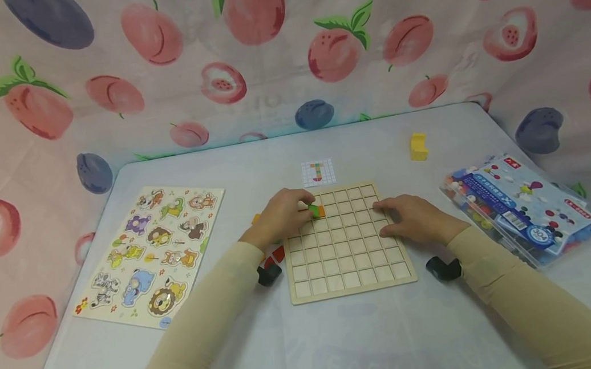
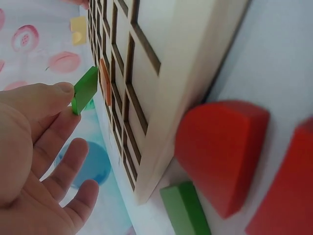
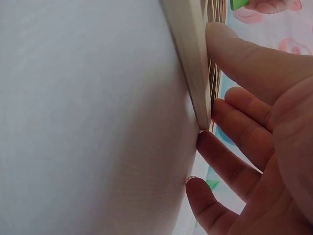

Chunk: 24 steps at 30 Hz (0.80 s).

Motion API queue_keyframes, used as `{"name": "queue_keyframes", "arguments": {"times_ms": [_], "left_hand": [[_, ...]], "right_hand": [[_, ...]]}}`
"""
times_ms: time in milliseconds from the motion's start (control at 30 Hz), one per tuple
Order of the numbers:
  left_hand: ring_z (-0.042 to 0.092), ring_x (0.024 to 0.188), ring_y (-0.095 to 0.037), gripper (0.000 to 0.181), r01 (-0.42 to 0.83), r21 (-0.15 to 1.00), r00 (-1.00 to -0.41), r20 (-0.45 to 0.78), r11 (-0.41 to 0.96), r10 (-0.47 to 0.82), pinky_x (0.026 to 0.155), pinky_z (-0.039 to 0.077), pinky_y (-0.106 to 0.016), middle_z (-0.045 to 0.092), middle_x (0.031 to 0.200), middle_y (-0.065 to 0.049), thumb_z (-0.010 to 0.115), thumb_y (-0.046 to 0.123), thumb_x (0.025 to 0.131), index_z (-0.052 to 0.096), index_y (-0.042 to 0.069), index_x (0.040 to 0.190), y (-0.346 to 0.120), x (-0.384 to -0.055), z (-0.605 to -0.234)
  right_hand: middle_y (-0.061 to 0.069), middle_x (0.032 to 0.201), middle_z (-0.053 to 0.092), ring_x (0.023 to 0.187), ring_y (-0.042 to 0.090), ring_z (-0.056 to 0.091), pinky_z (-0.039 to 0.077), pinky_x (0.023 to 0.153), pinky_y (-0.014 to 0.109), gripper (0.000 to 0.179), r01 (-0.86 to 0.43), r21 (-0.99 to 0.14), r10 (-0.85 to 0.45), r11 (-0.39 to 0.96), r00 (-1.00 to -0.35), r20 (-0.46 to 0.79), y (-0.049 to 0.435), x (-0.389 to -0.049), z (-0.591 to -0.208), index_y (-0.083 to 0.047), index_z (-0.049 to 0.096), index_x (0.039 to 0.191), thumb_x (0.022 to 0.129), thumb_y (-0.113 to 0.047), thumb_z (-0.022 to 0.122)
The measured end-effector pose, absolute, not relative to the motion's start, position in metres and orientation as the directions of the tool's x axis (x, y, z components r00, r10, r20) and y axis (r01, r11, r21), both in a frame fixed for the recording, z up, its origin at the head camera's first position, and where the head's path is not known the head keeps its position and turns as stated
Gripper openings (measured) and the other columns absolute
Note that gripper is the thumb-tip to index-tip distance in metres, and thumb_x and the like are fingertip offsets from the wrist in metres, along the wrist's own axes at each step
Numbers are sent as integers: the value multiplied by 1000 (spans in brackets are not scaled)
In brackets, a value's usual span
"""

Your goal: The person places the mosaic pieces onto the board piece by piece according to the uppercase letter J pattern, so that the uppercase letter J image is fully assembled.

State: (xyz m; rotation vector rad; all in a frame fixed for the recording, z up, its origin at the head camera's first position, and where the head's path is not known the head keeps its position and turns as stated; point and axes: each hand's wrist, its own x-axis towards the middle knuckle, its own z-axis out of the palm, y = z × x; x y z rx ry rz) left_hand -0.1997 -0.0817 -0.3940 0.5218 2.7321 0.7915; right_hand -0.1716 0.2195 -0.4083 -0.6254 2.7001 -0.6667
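Note:
My left hand [image 1: 284, 215] pinches a thin green square tile [image 2: 85, 90] between thumb and index finger, its other fingers spread loosely. The tile is over the upper left of a wooden grid board [image 1: 349, 261], close beside an orange tile [image 2: 105, 82] that sits in one of the cells. At the board's right edge rests my right hand [image 1: 413, 217], thumb and fingers relaxed along the frame and holding no piece. Red blocks [image 2: 220, 152] and a green block [image 2: 185, 208] lie beside the board's left edge, partly hidden by the left arm in the head view.
Behind the board lies a small pattern card [image 1: 318, 172] with a coloured T-like figure. A yellow block [image 1: 418, 146] stands at the back right. An animal puzzle board [image 1: 148, 257] is on the left, a clear plastic case [image 1: 529, 208] of colourful pieces on the right.

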Motion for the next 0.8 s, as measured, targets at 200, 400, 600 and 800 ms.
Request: {"name": "queue_keyframes", "arguments": {"times_ms": [200,400,600,800], "left_hand": [[51,116,-18,30,247,579,-908,-141,777,394,102,44,-35,64,120,0,64,16,95,69,12,124,-77,-199,-396],[53,112,-17,28,251,567,-910,-139,785,390,99,45,-35,66,118,1,66,17,95,71,14,122,-72,-200,-397],[54,110,-18,27,295,536,-904,-112,791,413,96,47,-33,68,115,1,67,19,95,71,13,121,-68,-201,-400],[55,109,-18,27,314,520,-899,-106,795,424,93,47,-33,68,114,1,67,19,96,70,13,122,-67,-202,-403]], "right_hand": [[28,139,52,131,47,45,33,109,59,63,-338,-499,-473,798,-864,-171,220,-171,-408,1,53,141,91,-29,75],[29,139,52,131,47,45,33,109,59,63,-337,-503,-473,796,-865,-169,220,-171,-408,1,53,141,91,-29,75],[29,139,52,131,47,45,33,109,59,63,-337,-506,-473,794,-865,-166,220,-171,-408,2,53,141,90,-28,75],[29,139,53,131,47,45,33,109,59,64,-341,-506,-478,792,-863,-166,220,-171,-410,1,53,142,91,-30,75]]}}
